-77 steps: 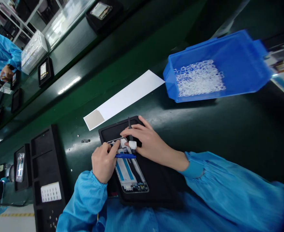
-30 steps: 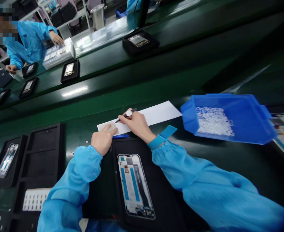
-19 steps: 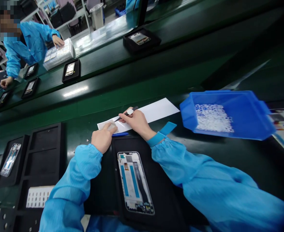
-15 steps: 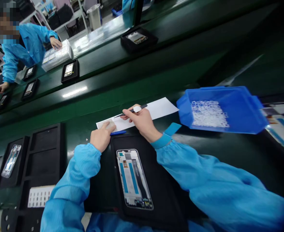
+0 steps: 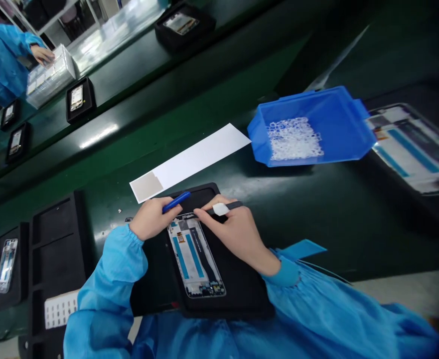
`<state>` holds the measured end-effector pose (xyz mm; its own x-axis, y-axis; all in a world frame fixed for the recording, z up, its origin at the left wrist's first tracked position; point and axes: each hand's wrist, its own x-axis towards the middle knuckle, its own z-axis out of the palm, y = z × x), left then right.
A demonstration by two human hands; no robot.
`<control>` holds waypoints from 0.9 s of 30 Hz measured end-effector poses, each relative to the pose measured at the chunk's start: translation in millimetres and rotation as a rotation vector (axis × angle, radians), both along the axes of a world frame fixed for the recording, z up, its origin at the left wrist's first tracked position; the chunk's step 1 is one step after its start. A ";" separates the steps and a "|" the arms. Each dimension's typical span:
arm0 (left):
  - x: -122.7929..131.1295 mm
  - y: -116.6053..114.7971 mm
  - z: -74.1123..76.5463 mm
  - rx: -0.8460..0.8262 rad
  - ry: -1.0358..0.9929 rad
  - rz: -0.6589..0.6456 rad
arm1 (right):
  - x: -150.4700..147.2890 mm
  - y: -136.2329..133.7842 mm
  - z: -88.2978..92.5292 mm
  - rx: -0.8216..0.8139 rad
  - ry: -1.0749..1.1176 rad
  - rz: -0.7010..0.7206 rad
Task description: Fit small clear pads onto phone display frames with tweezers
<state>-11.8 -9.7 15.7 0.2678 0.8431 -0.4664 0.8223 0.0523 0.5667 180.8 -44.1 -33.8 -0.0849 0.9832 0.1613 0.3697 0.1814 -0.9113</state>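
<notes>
My left hand [image 5: 151, 218] is closed round a blue pen-like stick [image 5: 177, 201], with its fingers at the top left corner of an opened phone body [image 5: 196, 264]. Black tweezers [image 5: 235, 205] with a white wrap sit in the pinched fingers of my right hand [image 5: 241, 235]. Their tips point down at the phone's top edge; whether they hold a small part cannot be made out. The phone lies face up in a black tray [image 5: 243, 294], showing two blue strips and a dark flex cable. Beyond my hands is a white paper strip [image 5: 200, 155] bearing a beige patch [image 5: 146, 186].
A blue bin [image 5: 348, 134] holds many small white rings. Another phone body [image 5: 409, 149] lies to its right. Black compartment trays [image 5: 57, 257] stand at left, one with a white card [image 5: 60, 309]. Across the bench, a co-worker's hand [image 5: 43, 54] rests on a clear-wrapped stack [image 5: 51, 77].
Both hands have come back from the paper strip to the top of the phone. My left hand has picked up the blue stick; the tweezers stay in my right. The view has shifted.
</notes>
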 end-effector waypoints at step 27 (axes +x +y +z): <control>6.7 4.0 -6.5 -0.057 0.080 -0.082 | 0.5 1.3 -4.7 0.050 -0.077 -0.018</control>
